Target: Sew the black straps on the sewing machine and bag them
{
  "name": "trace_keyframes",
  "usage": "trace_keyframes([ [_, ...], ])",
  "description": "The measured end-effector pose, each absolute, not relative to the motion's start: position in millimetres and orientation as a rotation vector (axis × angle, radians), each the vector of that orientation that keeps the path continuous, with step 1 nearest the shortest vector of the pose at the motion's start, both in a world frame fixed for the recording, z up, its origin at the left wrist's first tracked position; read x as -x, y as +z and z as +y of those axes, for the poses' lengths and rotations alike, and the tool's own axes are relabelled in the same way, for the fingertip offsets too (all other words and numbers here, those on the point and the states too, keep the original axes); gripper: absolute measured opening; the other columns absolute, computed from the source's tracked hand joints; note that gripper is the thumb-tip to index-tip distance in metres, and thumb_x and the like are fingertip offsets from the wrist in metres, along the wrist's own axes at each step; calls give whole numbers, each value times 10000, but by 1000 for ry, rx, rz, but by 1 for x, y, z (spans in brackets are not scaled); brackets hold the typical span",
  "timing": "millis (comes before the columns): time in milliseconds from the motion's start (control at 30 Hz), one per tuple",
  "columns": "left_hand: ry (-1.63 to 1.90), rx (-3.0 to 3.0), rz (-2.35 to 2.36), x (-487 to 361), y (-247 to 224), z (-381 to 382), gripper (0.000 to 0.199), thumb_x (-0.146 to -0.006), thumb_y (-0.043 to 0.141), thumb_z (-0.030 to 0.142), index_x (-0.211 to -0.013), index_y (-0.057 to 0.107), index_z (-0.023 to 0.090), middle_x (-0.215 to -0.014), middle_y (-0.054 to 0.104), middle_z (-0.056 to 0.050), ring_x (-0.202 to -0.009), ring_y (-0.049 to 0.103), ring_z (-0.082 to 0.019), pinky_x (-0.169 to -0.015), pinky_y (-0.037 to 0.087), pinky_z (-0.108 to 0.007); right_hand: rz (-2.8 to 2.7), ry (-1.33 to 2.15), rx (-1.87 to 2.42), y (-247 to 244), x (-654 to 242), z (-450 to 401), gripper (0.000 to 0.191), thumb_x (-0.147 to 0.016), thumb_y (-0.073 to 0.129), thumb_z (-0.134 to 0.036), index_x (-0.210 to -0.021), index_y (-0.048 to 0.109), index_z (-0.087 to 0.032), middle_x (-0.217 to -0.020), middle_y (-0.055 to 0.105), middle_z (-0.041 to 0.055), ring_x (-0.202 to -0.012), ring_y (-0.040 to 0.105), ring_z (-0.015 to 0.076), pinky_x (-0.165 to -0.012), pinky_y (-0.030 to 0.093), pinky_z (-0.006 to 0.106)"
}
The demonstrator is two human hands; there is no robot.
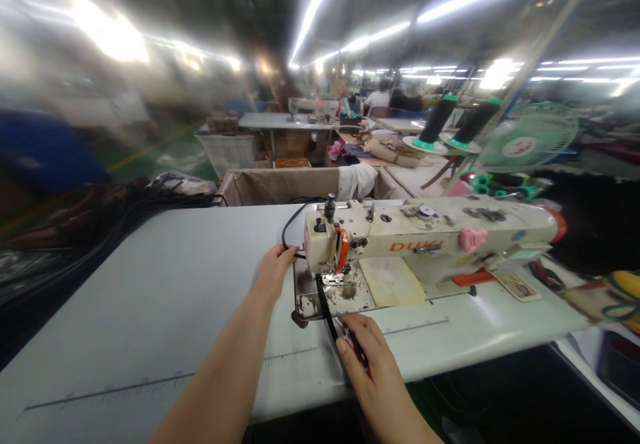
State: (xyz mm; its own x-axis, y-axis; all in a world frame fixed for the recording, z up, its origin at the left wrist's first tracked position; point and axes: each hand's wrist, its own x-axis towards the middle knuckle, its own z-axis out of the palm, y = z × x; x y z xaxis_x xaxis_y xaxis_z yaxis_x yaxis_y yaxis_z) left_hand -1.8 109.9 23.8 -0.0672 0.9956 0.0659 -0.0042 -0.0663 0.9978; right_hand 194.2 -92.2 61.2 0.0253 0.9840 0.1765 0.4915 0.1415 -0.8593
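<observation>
A white sewing machine [370, 237] stands on the pale table, with a narrow black strap [326, 307] running under its presser foot [334, 277]. Behind the needle area the strap's far part curves up in a loop [285, 231]. My left hand [274, 274] is left of the machine head, thumb and fingers pinched on that far part. My right hand [373, 364] is at the table's front edge, beside the strap's near end. Its fingers are curled round a small red tool [356, 345] that looks like thread snips, mostly hidden by the hand.
A ruler scale [110, 391] is marked along the table front. Dark straps [115, 224] are heaped at the left edge. A cloth-lined bin [285, 187] stands behind the table. Black thread cones [437, 121] and a green fan [530, 137] are at the back right.
</observation>
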Motion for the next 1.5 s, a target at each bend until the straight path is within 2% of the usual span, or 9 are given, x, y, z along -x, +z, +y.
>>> trace_keyframes([
  [100,1384,-1035,1159,8,25,92,370,-774,719,511,-860,623,164,-878,713,-78,-902,710,-231,-909,593,-416,-1570,833,1393,64,-187,-84,302,-1019,495,-426,-1109,702,-224,-1176,676,113,-1153,615,248,-1055,468,405],
  [233,1457,-890,1150,20,28,65,440,-732,807,510,-899,616,150,-885,700,-70,-915,718,-223,-964,593,-450,-1531,1158,1347,69,-170,-70,381,-996,491,-543,-921,661,-210,-863,690,56,-818,634,196,-755,501,328],
  [400,1519,-831,1183,35,31,29,458,-739,842,494,-963,630,155,-947,729,-69,-958,727,-210,-1045,559,-448,-1270,1606,1246,60,-147,-49,566,-878,549,-749,-904,627,-189,-736,681,18,-530,499,103,-491,322,241],
  [833,1501,-1035,1396,63,36,-44,373,-861,751,519,-1030,646,203,-1121,763,-109,-1137,713,-283,-1032,573,-431,-1220,1746,1180,46,-105,-9,628,-816,544,-792,-813,648,-172,-601,588,-18,-411,288,59,-418,172,228],
  [1000,1508,-1095,1426,67,40,-58,357,-861,747,515,-1029,654,214,-1136,759,-115,-1109,722,-284,-1009,586,-425,-1300,1728,1166,54,-94,-10,588,-862,497,-762,-771,612,-193,-558,448,-64,-435,258,67,-436,178,225],
  [1133,1504,-1091,1464,73,41,-63,373,-859,745,536,-1036,666,217,-1115,761,-106,-1095,724,-280,-1012,586,-427,-1414,1592,1206,58,-95,-14,507,-950,443,-650,-750,587,-207,-553,393,-64,-490,332,102,-479,271,230],
  [1200,1495,-1100,1489,79,41,-62,383,-884,703,569,-1027,678,215,-1075,760,-100,-1074,726,-278,-1006,588,-430,-1464,1462,1251,60,-101,-18,384,-941,542,-554,-762,573,-216,-618,458,-41,-587,427,131,-563,356,250],
  [1367,1382,-1164,1479,117,41,-54,476,-905,588,660,-885,692,196,-973,721,-89,-917,730,-258,-852,630,-393,-2055,428,1559,58,-131,-37,46,-881,630,-182,-918,632,-208,-964,641,80,-918,577,243,-837,453,367],
  [1500,1092,-1392,1735,164,39,-42,497,-840,608,620,-1086,731,206,-758,689,-29,-577,620,-194,-576,551,-324,-2239,-133,1801,45,-155,-51,450,-917,543,-134,-1355,610,-209,-1128,675,146,-977,634,292,-769,506,372],
])
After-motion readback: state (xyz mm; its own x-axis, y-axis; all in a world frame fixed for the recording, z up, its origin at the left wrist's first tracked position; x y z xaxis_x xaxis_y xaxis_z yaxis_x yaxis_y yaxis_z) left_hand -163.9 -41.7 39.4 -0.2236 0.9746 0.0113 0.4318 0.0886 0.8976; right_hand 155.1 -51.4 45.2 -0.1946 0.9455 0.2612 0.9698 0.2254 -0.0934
